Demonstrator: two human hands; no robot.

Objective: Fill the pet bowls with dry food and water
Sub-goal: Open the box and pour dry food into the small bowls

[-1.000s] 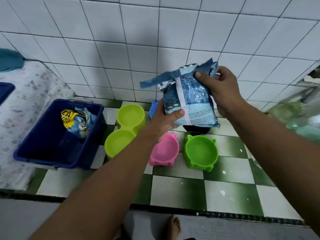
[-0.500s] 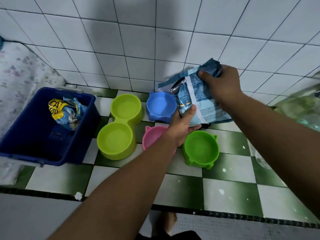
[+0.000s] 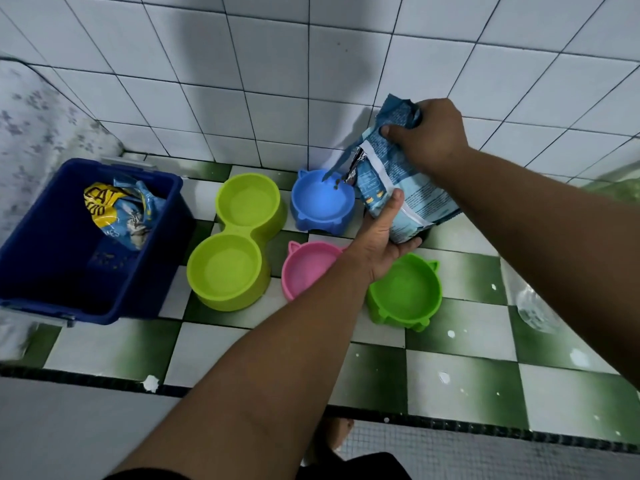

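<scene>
I hold a blue dry-food bag (image 3: 401, 188) tilted to the left over the blue cat-shaped bowl (image 3: 320, 206). My right hand (image 3: 427, 133) grips the bag's top end and my left hand (image 3: 382, 237) supports it from below. A few dark kibbles fall from the torn silver mouth into the blue bowl. A pink bowl (image 3: 306, 271) and a green bowl (image 3: 405, 289) sit in front, both empty. To the left stands a lime double bowl (image 3: 239, 240), also empty. A black bowl behind the bag is mostly hidden.
A dark blue bin (image 3: 65, 271) at the left holds a yellow-and-blue cat food bag (image 3: 117, 209). The bowls stand on a green-and-white checkered tile ledge (image 3: 450, 368) against a white tiled wall. A clear water bottle (image 3: 535, 310) lies at the right.
The bag has been lowered and tipped further left over the blue bowl, and kibble has begun to drop out. The view has shifted downward and leftward.
</scene>
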